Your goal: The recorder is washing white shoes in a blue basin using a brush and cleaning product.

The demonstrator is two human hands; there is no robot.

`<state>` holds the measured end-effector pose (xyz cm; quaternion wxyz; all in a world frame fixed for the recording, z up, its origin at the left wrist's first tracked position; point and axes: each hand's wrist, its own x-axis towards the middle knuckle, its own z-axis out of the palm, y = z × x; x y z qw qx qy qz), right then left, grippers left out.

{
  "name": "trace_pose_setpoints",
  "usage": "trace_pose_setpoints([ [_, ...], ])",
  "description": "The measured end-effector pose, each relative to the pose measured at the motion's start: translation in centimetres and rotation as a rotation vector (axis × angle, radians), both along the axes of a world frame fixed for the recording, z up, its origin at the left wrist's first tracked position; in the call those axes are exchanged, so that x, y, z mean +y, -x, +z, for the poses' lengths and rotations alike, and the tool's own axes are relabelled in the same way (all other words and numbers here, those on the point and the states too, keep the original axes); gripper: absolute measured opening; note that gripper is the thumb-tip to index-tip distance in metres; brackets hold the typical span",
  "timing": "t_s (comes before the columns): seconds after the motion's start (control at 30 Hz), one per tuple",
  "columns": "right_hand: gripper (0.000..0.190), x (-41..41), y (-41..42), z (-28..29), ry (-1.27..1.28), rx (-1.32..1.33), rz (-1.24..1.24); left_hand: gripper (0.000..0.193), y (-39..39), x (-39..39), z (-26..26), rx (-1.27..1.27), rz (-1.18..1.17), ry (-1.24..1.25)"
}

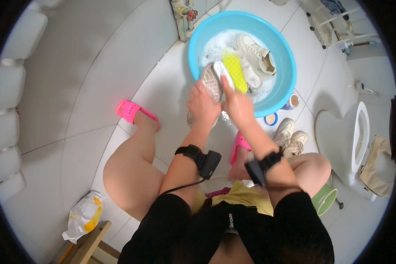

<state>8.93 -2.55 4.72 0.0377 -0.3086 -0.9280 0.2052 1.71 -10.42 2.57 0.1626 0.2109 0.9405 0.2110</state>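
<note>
My left hand (204, 102) grips a pale shoe (212, 82) by its heel side, with the patterned sole turned up over the near rim of a blue plastic basin (290, 76). In my right hand (239, 104) is a white oval object (223, 73), which looks like a scrubbing brush, pressed along the shoe's edge with my index finger on top. Its underside is hidden. Foamy water (217, 41) fills the basin. A cream lace-up sneaker (255, 54) lies in it, beside a textured yellow-green flat piece (234, 71) and a pale insole-like piece (252, 78).
Right of the basin are an open tub (293, 100), a blue-rimmed lid (271, 119) and a pair of beige sneakers (290, 137). Further right stand a white toilet (341, 142) and a green bucket (326, 199). Pipes with a red valve (191, 15) rise behind the basin.
</note>
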Motion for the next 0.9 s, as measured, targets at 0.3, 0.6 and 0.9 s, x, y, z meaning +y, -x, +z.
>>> trace_pose_setpoints([
  [0.3,0.057,2.2,4.5,0.7,-0.017,0.047,-0.032,0.08,-0.3,0.7,0.2,0.013,-0.064,-0.009],
  [0.6,0.054,1.6,1.5,0.6,-0.102,-0.012,-0.02,0.082,-0.1,0.5,0.9,0.002,-0.037,0.007],
  [0.9,0.055,-2.6,-2.5,1.9,-0.121,-0.11,0.144,0.087,0.3,-0.2,-0.5,0.099,-0.013,0.037],
])
